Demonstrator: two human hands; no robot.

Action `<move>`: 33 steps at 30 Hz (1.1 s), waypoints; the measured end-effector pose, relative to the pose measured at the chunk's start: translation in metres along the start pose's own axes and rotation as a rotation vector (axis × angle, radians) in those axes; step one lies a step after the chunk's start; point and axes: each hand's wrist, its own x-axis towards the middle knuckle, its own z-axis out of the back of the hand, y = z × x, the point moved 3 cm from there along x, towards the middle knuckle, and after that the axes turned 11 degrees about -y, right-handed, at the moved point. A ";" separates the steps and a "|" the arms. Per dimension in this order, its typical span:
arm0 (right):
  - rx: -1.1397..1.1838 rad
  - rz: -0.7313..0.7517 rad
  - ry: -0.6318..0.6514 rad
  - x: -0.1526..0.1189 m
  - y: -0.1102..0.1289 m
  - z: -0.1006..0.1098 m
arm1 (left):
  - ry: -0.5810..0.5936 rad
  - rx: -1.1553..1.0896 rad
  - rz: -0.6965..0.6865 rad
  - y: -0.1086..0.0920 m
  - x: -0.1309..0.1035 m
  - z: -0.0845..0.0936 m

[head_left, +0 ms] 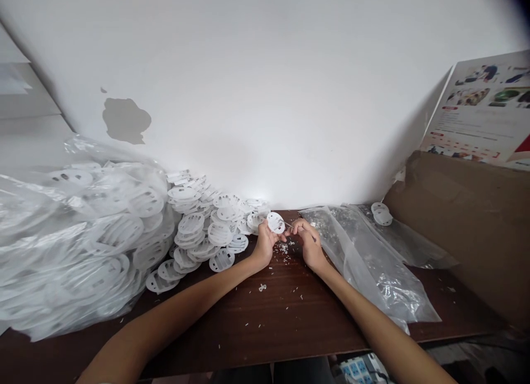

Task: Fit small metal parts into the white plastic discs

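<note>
In the middle of the head view my left hand grips a round white plastic disc with slots cut through it. My right hand is closed around a thin metal tool, whose tip reaches the disc's right side. The tool's exact kind is too small to make out. Below the hands, small white slivers lie scattered on the dark brown table. Left of my left hand rises a pile of similar slotted discs.
A large clear plastic bag full of discs fills the left side. Clear bags of small parts lie to the right, with two loose discs behind. A cardboard box stands far right; a power strip sits below the table edge.
</note>
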 end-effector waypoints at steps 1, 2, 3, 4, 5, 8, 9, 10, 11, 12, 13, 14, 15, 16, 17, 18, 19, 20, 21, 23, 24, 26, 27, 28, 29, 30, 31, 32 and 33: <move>0.010 0.000 -0.001 0.000 0.000 -0.001 | 0.013 0.001 -0.007 0.000 0.000 -0.001; 0.024 0.000 -0.001 0.001 0.001 -0.001 | 0.022 0.000 -0.012 0.000 -0.001 -0.001; 0.042 -0.003 -0.004 0.002 0.001 -0.001 | 0.023 -0.005 -0.015 0.000 0.000 0.000; 0.063 -0.008 -0.013 0.003 0.002 -0.001 | 0.013 -0.011 -0.016 0.000 0.000 0.000; 0.082 -0.012 -0.024 0.004 0.003 0.000 | -0.006 -0.018 -0.015 0.000 0.001 0.001; 0.079 0.004 -0.091 0.010 0.007 0.006 | -0.089 -0.009 -0.006 0.001 0.004 0.005; 0.053 0.024 -0.120 0.012 0.009 0.009 | -0.107 0.012 -0.007 0.001 0.004 0.006; 0.022 0.044 -0.150 0.015 0.010 0.012 | -0.114 0.043 -0.010 0.000 0.004 0.006; -0.004 0.056 -0.180 0.017 0.011 0.015 | -0.111 0.081 -0.016 -0.001 0.003 0.006; -0.018 0.055 -0.209 0.020 0.011 0.018 | -0.094 0.128 -0.024 -0.004 0.001 0.005; -0.019 0.039 -0.230 0.022 0.011 0.021 | -0.066 0.183 -0.037 -0.007 -0.001 0.003; -0.011 0.012 -0.246 0.025 0.010 0.022 | -0.024 0.244 -0.059 -0.011 -0.004 0.001; 0.001 -0.020 -0.256 0.027 0.009 0.024 | 0.024 0.311 -0.097 -0.017 -0.007 -0.002; 0.011 -0.049 -0.261 0.028 0.009 0.025 | 0.076 0.386 -0.153 -0.024 -0.010 -0.005; 0.014 -0.075 -0.254 0.029 0.009 0.025 | 0.128 0.462 -0.226 -0.031 -0.013 -0.008; 0.009 -0.098 -0.236 0.029 0.010 0.025 | 0.174 0.535 -0.314 -0.039 -0.016 -0.011; -0.006 -0.113 -0.209 0.029 0.011 0.024 | 0.221 0.608 -0.410 -0.046 -0.018 -0.014; -0.029 -0.119 -0.176 0.029 0.013 0.023 | 0.268 0.682 -0.504 -0.052 -0.020 -0.016; -0.056 -0.121 -0.136 0.028 0.015 0.021 | 0.311 0.754 -0.591 -0.058 -0.021 -0.018; -0.100 -0.119 -0.065 0.026 0.018 0.018 | 0.375 0.865 -0.731 -0.064 -0.022 -0.020; -0.100 -0.123 -0.045 0.026 0.020 0.016 | 0.380 0.897 -0.771 -0.065 -0.022 -0.020; -0.060 -0.137 -0.027 0.025 0.021 0.014 | 0.326 0.876 -0.758 -0.065 -0.021 -0.018; -0.039 -0.138 -0.026 0.024 0.022 0.013 | 0.292 0.819 -0.692 -0.062 -0.021 -0.017; -0.025 -0.134 -0.027 0.024 0.022 0.013 | 0.269 0.734 -0.585 -0.058 -0.020 -0.015; -0.024 -0.124 -0.028 0.024 0.023 0.012 | 0.257 0.626 -0.448 -0.053 -0.019 -0.014; -0.039 -0.110 -0.027 0.024 0.023 0.012 | 0.253 0.508 -0.299 -0.046 -0.018 -0.014; -0.068 -0.089 -0.028 0.025 0.023 0.012 | 0.249 0.392 -0.158 -0.040 -0.018 -0.014; -0.102 -0.063 -0.031 0.025 0.024 0.012 | 0.243 0.291 -0.043 -0.034 -0.018 -0.015; -0.140 -0.031 -0.032 0.024 0.025 0.012 | 0.229 0.210 0.036 -0.030 -0.019 -0.015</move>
